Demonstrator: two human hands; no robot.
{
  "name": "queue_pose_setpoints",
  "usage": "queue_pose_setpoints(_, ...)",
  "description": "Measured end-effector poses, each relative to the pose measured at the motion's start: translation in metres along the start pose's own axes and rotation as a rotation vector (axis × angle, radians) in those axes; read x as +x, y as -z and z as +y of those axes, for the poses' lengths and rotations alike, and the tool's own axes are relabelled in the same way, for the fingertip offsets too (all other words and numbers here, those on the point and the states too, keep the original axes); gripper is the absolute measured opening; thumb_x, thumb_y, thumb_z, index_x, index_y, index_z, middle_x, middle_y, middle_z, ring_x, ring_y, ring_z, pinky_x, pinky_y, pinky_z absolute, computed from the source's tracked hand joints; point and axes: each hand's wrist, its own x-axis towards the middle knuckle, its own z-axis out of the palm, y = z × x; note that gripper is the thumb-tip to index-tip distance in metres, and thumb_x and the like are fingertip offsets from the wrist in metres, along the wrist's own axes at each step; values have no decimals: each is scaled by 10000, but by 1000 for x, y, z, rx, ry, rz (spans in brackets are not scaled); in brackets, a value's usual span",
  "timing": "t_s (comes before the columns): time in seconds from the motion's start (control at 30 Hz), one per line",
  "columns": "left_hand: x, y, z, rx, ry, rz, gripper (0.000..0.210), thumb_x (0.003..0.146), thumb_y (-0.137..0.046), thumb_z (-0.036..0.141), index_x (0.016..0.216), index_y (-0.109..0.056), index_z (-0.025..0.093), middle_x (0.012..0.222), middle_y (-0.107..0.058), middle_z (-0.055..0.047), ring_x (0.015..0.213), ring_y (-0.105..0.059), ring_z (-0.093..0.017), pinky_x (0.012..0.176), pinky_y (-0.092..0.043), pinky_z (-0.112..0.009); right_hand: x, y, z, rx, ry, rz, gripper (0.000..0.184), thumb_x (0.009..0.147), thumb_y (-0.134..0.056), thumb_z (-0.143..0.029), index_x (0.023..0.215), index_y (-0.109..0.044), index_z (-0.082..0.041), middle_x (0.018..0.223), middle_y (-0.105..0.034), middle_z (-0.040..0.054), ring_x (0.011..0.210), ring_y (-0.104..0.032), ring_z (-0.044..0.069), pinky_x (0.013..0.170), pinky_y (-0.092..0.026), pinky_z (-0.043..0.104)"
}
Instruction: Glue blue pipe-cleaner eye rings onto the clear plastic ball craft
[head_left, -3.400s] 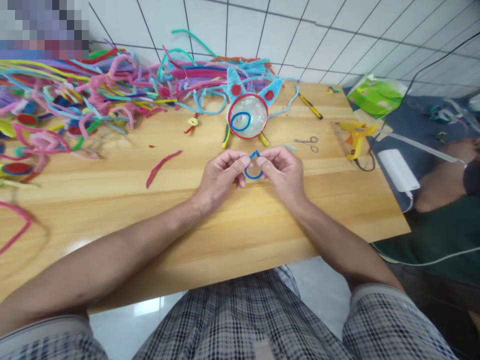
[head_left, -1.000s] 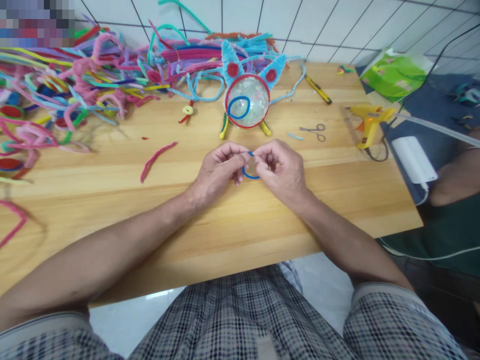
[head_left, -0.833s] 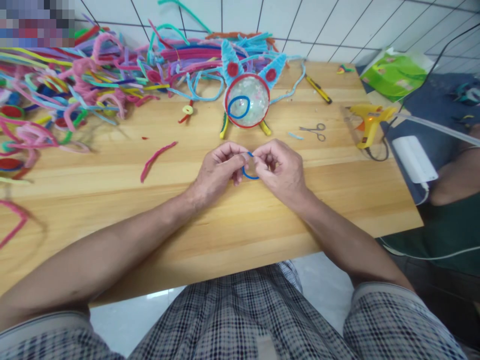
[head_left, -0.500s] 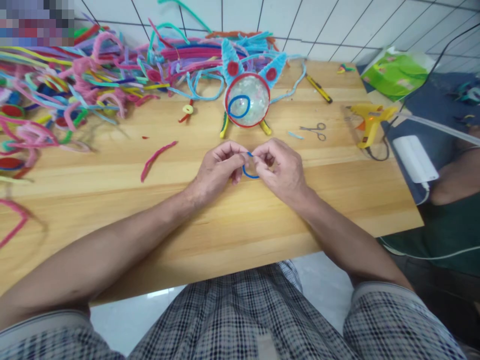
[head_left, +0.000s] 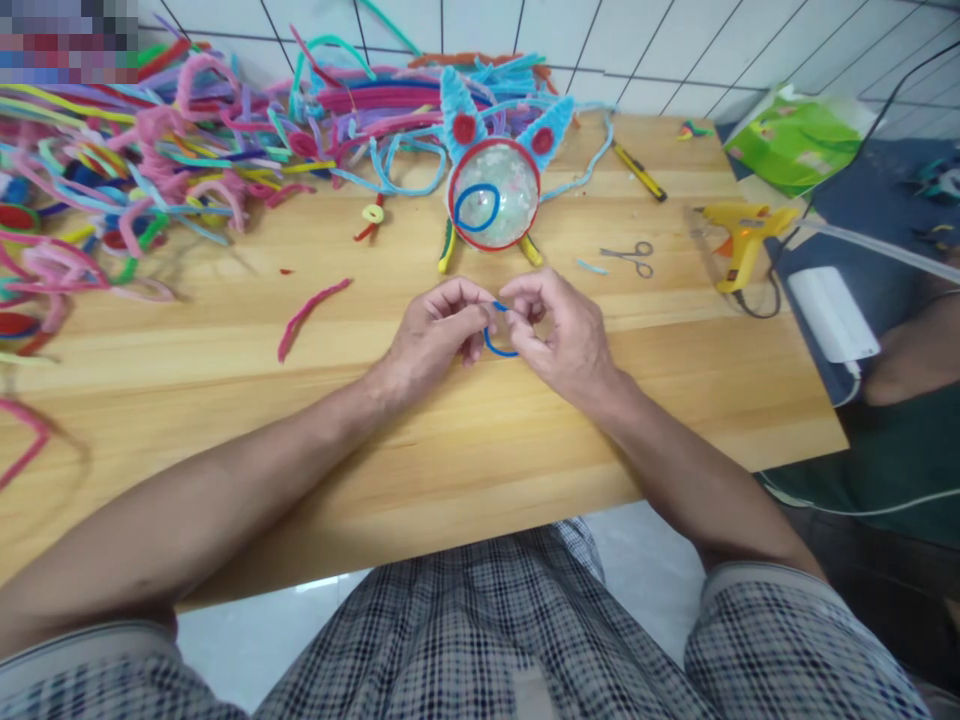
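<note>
A blue pipe cleaner [head_left: 501, 352], bent into a ring, is held low over the wooden table between both hands. My left hand [head_left: 448, 322] pinches its left side with thumb and fingers. On the opposite side my right hand [head_left: 556, 328] is closed on the ring, its index finger slightly raised; the fingers hide part of the loop. Just beyond the hands stands a round clear piece [head_left: 514, 195] with a red rim and light blue ears [head_left: 553, 130] with red centres. Another blue ring [head_left: 496, 205] lies on its face. Pliers with yellow-green handles [head_left: 448, 250] stick out beneath it.
Pipe cleaners of many colours [head_left: 157, 140] heap up at the back left. A dark pink strip [head_left: 306, 315] lies left of my hands. Rightward are small scissors [head_left: 636, 258], a yellow cutter [head_left: 639, 172], a yellow glue gun [head_left: 742, 240] and a white box [head_left: 834, 312]. Another person's arm [head_left: 919, 350] shows at right.
My right index finger has lifted a little off the blue ring. Both hands otherwise stay in place, and the view has shifted slightly.
</note>
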Motion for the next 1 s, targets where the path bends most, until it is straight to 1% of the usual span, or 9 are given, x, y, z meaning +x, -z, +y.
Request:
queue_pose_setpoints(0.07,0,0,0,-3,1,-4,135,777,-846,173,852,-737,197,707,-755,28,473,-574,-82,450,-450,-204,0,0,0,17,41,-2,317,963,-675,-135,1217,-773,-298,924,-740,-30,808,-677,174,835,-623,336)
queue_pose_setpoints(0.17,0,0,1,-2,1,-10,134,779,-843,169,841,-727,194,702,-746,30,475,-568,-78,456,-448,-198,1,1,0,35,82,-16,318,958,-663,-113,1184,-798,-291,939,-751,-12,833,-697,185,840,-624,343)
queue_pose_setpoints(0.47,0,1,2,14,31,-25,183,781,-873,217,862,-709,201,726,-756,29,487,-570,-81,464,-445,-200,3,3,-2,13,11,-49,225,947,-669,-147,1092,-788,-272,916,-751,1,825,-683,192,829,-618,343)
queue_pose_setpoints(0.63,0,2,4,15,29,-48,271,812,-951,336,862,-722,201,693,-730,28,491,-586,-92,456,-443,-202,6,5,-3,75,-28,-59,166,953,-698,-167,1060,-775,-267,881,-723,-10,790,-639,177,798,-589,332)
queue_pose_setpoints(0.73,0,3,2,43,0,-61,418,824,-1040,485,865,-738,199,675,-708,24,500,-576,-91,459,-438,-199,10,8,-1,124,-82,-81,130,952,-717,-183,1040,-773,-260,848,-690,-26,763,-601,162,773,-553,316)
queue_pose_setpoints(0.83,1,3,0,58,-6,-71,549,781,-1085,621,866,-740,202,677,-705,18,502,-565,-91,452,-425,-205,14,11,1,187,-101,-105,104,945,-720,-187,1011,-772,-248,829,-672,-38,748,-585,145,760,-523,306)
queue_pose_setpoints(0.9,2,4,-1,64,0,-67,574,758,-1097,644,863,-741,205,663,-694,19,499,-558,-94,450,-423,-211,16,13,2,232,-112,-136,69,950,-733,-202,995,-765,-244,836,-686,-35,755,-600,143,755,-519,305)
queue_pose_setpoints(1.0,3,5,-1,76,14,-55,523,753,-1100,589,859,-757,208,666,-698,17,504,-563,-98,453,-424,-217,18,17,3,268,-149,-178,57,959,-775,-257,1014,-759,-249,868,-721,-27,785,-628,150,754,-536,304)
